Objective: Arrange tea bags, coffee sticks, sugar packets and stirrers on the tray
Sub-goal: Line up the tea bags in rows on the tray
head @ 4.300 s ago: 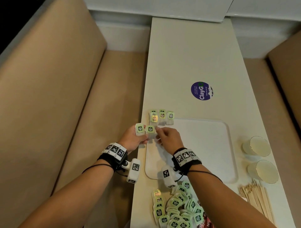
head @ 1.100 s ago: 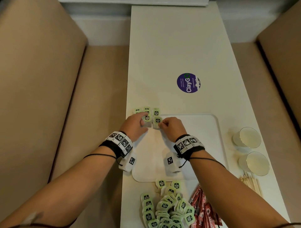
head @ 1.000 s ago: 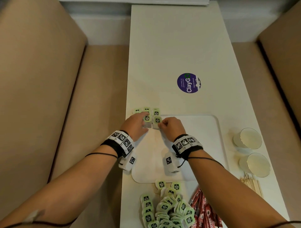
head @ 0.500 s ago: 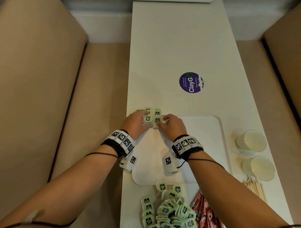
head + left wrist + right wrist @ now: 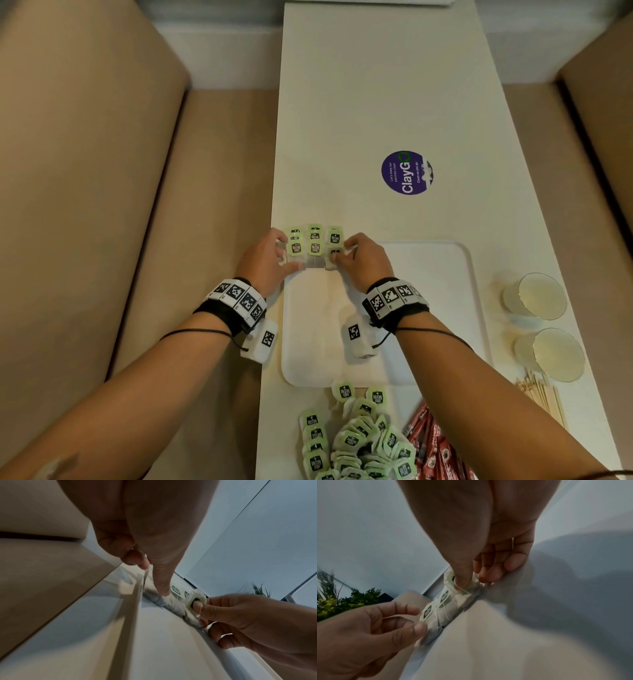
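At the far left corner of the white tray (image 5: 428, 308), the left hand (image 5: 263, 263) has its fingers loosely curled around the left end of a small block of tea bags (image 5: 315, 245), its thumb tip pressing against the nearest bag; it steadies the block rather than lifting it. The block has two short rows of three green-tagged bags, standing at the tray's far edge. At its right end the right hand (image 5: 363, 260) pinches the last tea bag (image 5: 194, 601) of the near row between thumb and forefinger, its other fingers curled beneath, and seems to be seating it against its neighbours. Judging by this, the task is only just begun: six bags are placed and the rest of the tray is bare. Off the tray's near edge, on the worktop (image 5: 376, 85), a large loose pile of tea bags (image 5: 356, 442) waits, with red coffee sticks (image 5: 431, 445) just beside it to the right. Further right, near the worktop's right edge, lie wooden stirrers (image 5: 544, 397), and beyond them two cups (image 5: 534, 298), none yet moved to the tray. No sugar packets can be made out. A purple round sticker (image 5: 406, 173) sits on the worktop well beyond the tray.
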`<state>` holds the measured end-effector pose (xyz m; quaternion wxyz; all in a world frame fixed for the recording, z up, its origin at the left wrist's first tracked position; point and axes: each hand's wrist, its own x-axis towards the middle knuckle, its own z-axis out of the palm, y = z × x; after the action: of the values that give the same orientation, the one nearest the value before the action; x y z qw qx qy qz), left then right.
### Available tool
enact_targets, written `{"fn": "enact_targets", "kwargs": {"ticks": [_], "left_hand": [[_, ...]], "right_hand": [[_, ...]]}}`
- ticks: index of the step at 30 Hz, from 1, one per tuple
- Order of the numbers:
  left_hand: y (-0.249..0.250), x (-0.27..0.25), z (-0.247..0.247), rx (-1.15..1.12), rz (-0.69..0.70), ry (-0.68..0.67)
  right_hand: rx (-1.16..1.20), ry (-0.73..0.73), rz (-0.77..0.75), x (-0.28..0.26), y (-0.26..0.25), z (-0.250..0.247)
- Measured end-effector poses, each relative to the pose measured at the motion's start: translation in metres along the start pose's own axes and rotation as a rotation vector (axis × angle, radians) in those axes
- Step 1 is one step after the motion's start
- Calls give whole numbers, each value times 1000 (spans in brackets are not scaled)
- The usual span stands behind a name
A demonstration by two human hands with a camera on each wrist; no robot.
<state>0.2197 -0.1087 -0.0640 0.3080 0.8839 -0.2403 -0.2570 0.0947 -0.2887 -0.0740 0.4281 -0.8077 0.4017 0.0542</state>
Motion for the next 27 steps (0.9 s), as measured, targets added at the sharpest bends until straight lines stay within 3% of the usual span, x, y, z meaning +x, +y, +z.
{"fn": "enact_targets", "kwargs": {"ticks": [8,14,16,27], "left_hand": [[0,1,2,13,48,8],[-4,1,6,45,130,-11],[-5,2,7,51,142,-15],[-5,4,10,69,152,-5]], "right_hand": [[0,40,-4,4,-7,-7],[-164,-31,-323,-2,5,-7],[-202,-65,-368,-3,6,-6],[-247,-115,-350,-3,3,-3]]}}
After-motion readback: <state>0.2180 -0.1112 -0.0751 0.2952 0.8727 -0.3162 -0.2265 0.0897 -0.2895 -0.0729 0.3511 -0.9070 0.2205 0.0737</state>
